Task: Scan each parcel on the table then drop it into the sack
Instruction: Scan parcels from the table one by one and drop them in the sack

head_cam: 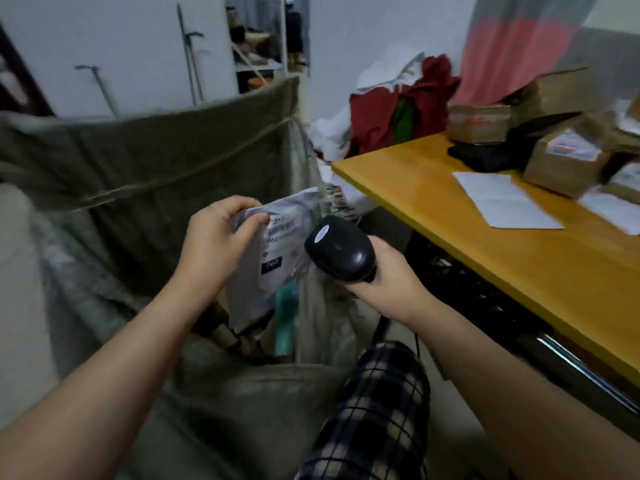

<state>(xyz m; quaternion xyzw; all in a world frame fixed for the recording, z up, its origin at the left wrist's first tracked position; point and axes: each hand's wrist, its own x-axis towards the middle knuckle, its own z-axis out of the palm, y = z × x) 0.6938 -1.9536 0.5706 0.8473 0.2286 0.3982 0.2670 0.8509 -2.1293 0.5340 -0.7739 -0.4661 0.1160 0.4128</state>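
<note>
The left hand grips a grey plastic mailer parcel at its upper left corner and holds it above the open green woven sack. The right hand is closed around a black barcode scanner, its head just beside the parcel's right edge. Brown cardboard parcels lie at the far end of the tabletop, a white paper sheet beside them.

Left hand grips parcel; right hand grips scanner.
</note>
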